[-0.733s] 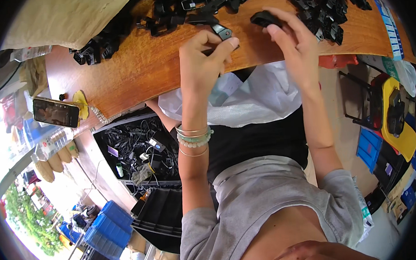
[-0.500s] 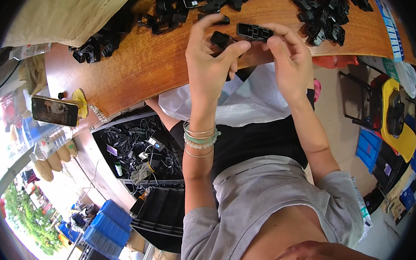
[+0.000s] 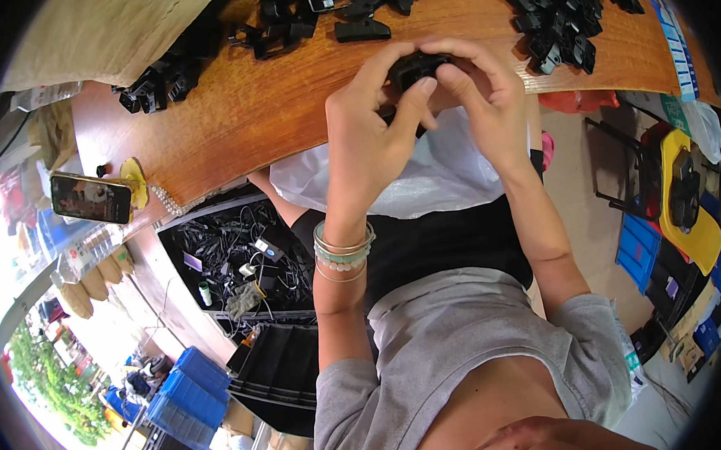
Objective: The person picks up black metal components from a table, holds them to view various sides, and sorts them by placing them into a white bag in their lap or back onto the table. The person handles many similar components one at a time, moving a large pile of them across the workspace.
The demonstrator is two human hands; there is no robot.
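So my two hands meet over the near edge of the workbench point(image 3: 273, 115), left hand point(image 3: 372, 139) and right hand point(image 3: 489, 108) both wrapped around one small plastic part point(image 3: 417, 65) between them. Behind them, along the far edge, sits a scatter of clips point(image 3: 349, 5); another pile of parts point(image 3: 569, 10) is toward the far right corner, and a smaller bunch point(image 3: 157, 77) toward the far left. A phone point(image 3: 90, 198) lies at the bench's left end. A plastic bag point(image 3: 423, 173) sits just below the near edge, under my wrists. A tray of cables point(image 3: 240, 264) is down left of my left forearm.

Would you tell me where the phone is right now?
In the head view, the phone lies at the wooden table's left end, beside a yellow piece.
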